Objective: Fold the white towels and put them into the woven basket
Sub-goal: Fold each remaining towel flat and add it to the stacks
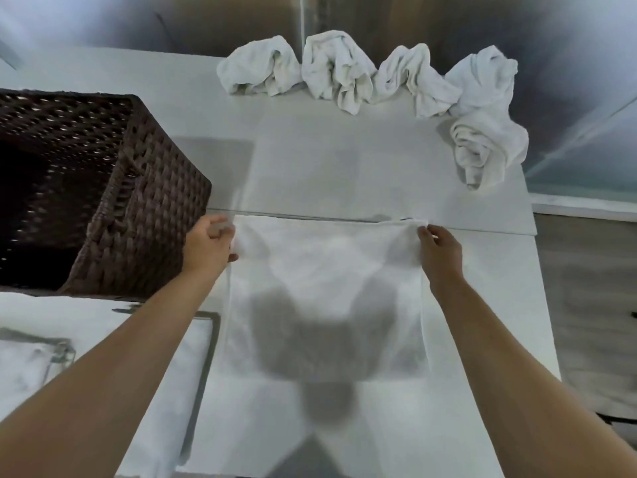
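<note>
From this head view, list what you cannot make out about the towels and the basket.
- Woven basket: the left part is cut off by the frame edge, and the inside is too dark to show any towels.
- Flat towel: a dark shadow covers its near half, blurring the lower edge.
- Left hand and right hand: fingertips blurred at the towel corners.
- Crumpled towels: bunched together, so the exact count is uncertain.

A spread towel (pixel 324 291) lies on the table (pixel 482 339), the woven basket (pixel 138 208) to its left, crumpled towels (pixel 362 74) behind
</note>
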A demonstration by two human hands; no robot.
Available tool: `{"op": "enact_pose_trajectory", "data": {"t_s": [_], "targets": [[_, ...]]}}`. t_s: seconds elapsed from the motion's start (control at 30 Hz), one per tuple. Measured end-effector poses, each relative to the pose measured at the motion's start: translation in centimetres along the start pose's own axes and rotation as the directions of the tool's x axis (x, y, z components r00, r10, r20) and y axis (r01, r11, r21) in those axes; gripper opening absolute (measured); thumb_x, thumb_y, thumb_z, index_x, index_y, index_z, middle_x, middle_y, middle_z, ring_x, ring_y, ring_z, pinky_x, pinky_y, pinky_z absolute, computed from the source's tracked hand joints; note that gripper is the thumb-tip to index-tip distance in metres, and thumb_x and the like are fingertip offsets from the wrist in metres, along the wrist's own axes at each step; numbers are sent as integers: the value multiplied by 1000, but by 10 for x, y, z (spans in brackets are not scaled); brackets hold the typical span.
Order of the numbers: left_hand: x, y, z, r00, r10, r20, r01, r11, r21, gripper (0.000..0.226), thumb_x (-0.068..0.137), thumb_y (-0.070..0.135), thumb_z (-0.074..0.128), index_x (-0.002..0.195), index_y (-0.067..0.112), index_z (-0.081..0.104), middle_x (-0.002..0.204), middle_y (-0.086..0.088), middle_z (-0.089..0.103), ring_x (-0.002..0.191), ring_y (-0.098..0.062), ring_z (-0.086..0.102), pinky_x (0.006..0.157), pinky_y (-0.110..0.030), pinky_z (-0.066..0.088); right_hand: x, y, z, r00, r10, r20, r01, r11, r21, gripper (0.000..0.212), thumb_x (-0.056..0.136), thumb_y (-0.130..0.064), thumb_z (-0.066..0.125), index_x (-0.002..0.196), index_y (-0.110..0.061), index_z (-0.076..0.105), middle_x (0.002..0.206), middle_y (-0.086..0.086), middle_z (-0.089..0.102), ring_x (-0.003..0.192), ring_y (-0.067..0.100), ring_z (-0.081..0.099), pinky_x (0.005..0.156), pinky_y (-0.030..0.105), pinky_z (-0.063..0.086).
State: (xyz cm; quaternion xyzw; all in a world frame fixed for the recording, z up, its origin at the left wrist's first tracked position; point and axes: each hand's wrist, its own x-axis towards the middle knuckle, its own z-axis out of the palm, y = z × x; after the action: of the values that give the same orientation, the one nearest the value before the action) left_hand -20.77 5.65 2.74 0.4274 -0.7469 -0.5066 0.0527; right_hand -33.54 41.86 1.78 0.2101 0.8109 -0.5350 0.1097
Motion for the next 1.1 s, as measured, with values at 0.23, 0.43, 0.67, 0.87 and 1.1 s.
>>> {"op": "enact_pose_trajectory", "data": {"t_s": [0.23,0.43,0.67,0.87,1.1], "targets": [[-49,-58,5,994,65,87,-87,958,273,31,94,20,67,123,13,61,105,1,64,91,-20,65,81,-31,50,-31,59,-11,998,68,-19,-70,975,-211,31,91,-21,64,122,-21,65,102,-1,69,88,22,67,77,31,51],[-121,-125,-4,972,34,231,-126,910,394,42,84,6,74,123,12,60,118,-14,59,103,-34,62,93,-44,51,-103,112,-27,996,77,-34,-84,939,-333,27,95,-23,61,122,-18,65,95,-5,65,88,18,60,77,26,41],[-177,-159,-22,985,-74,153,-17,853,521,54,84,12,66,135,22,49,133,-15,47,113,-40,55,96,-47,48,-169,162,-53,983,182,-5,-161,855,-493,16,95,-22,58,99,-9,66,86,6,64,76,26,59,60,31,41],[-194,-159,-33,987,-102,123,49,925,378,35,91,12,64,124,8,56,120,-13,63,110,-35,61,90,-39,48,-211,181,-67,962,268,-45,-263,880,-396,24,97,-26,59,85,-6,62,75,6,62,70,25,56,58,31,40],[-233,-152,-50,973,-156,172,83,925,371,16,91,29,66,90,14,60,86,0,67,81,-24,64,68,-32,44,-247,208,-96,932,360,-41,-361,911,-202,23,97,-27,61,85,-7,62,80,9,73,85,26,72,71,37,53]]}}
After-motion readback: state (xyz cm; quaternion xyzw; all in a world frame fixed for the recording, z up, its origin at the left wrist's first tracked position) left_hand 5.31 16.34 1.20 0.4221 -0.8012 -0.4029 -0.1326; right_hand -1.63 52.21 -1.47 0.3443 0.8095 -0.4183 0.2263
